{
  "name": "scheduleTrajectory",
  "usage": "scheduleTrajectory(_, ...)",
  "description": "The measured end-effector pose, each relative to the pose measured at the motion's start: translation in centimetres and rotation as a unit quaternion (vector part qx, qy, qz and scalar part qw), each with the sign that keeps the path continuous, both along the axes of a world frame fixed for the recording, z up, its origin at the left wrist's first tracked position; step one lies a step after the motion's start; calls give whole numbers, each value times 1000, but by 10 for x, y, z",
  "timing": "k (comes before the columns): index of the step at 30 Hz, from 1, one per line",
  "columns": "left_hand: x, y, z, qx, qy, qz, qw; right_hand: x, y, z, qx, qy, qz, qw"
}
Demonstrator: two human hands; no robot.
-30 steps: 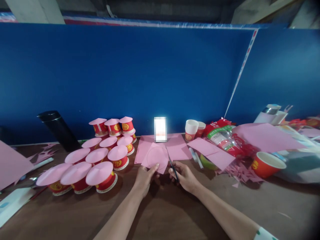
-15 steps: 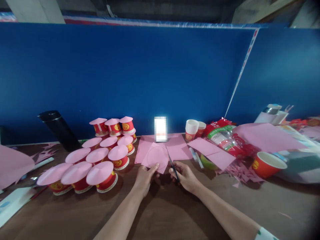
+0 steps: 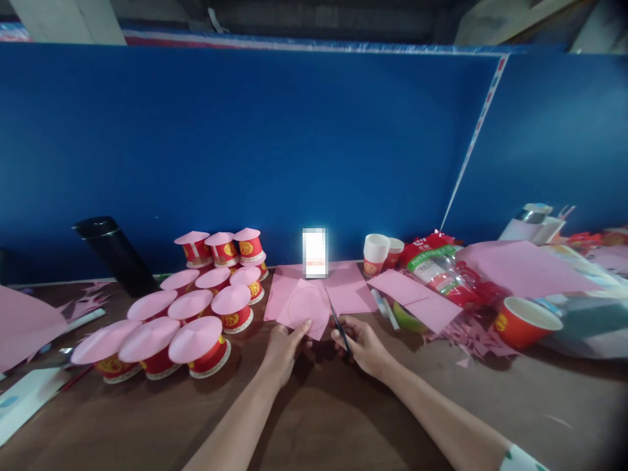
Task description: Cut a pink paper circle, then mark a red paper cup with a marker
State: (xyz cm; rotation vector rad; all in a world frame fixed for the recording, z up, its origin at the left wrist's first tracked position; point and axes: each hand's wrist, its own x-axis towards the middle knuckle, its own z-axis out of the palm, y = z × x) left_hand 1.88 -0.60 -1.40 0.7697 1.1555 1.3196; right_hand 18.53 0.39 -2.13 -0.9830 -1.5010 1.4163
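My left hand (image 3: 286,350) pinches the lower edge of a pink paper piece (image 3: 307,304), thumb on top, and a faint circle outline shows on it. Closed around the handles of dark scissors (image 3: 342,331) is my right hand (image 3: 362,345). The scissor blades point up and away along the paper's right edge. Behind the held piece lie larger pink sheets (image 3: 356,288) on the brown table.
Several red cups with pink cone tops (image 3: 196,340) stand at the left, near a black bottle (image 3: 115,255). At the right are white-and-red cups (image 3: 376,250), a plastic bag (image 3: 436,265), an orange cup (image 3: 524,324) and pink scraps (image 3: 481,340). A blurred bright rectangle (image 3: 314,253) stands at centre.
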Motion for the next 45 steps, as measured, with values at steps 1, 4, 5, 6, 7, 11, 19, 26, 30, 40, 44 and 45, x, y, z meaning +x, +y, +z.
scheduleTrajectory(1, 0, 0, -1, 3, -1, -2, 1000, 0, 0, 0, -1, 0, 1, 1000)
scheduleTrajectory(4, -1, 1, -2, 6, 0, -4, 1000, 0, -1, 3, -6, 1, 1, 1000)
scheduleTrajectory(5, -1, 1, -2, 6, 1, -4, 1000, 0, -1, 3, -8, 2, 0, 1000)
scheduleTrajectory(6, -1, 1, -2, 7, 2, -5, 1000, -1, -2, 4, -10, 4, -1, 1000)
scheduleTrajectory(7, -1, 1, -2, 9, 3, -6, 1000, -1, -2, 5, -13, 5, 0, 1000)
scheduleTrajectory(11, -1, 2, -4, 13, 9, -2, 1000, -2, -4, 9, -18, 8, 0, 1000)
scheduleTrajectory(19, -2, 1, -5, 17, 12, -14, 1000, 0, -3, 10, -11, 1, 3, 1000)
scheduleTrajectory(26, -2, 1, -3, 6, 10, -18, 1000, 0, -4, 11, -10, 6, -1, 1000)
scheduleTrajectory(30, -2, 1, -3, 9, 11, -11, 1000, 1, -3, 11, -6, 7, 4, 1000)
scheduleTrajectory(40, -2, 2, -4, 4, 8, -8, 1000, -1, -4, 12, -11, 8, -12, 1000)
scheduleTrajectory(44, -2, 2, -5, 7, 5, -3, 1000, 0, -3, 10, -7, 11, -6, 1000)
scheduleTrajectory(45, -2, 2, -4, 6, 7, -1, 1000, 0, -2, 9, -6, 10, -5, 1000)
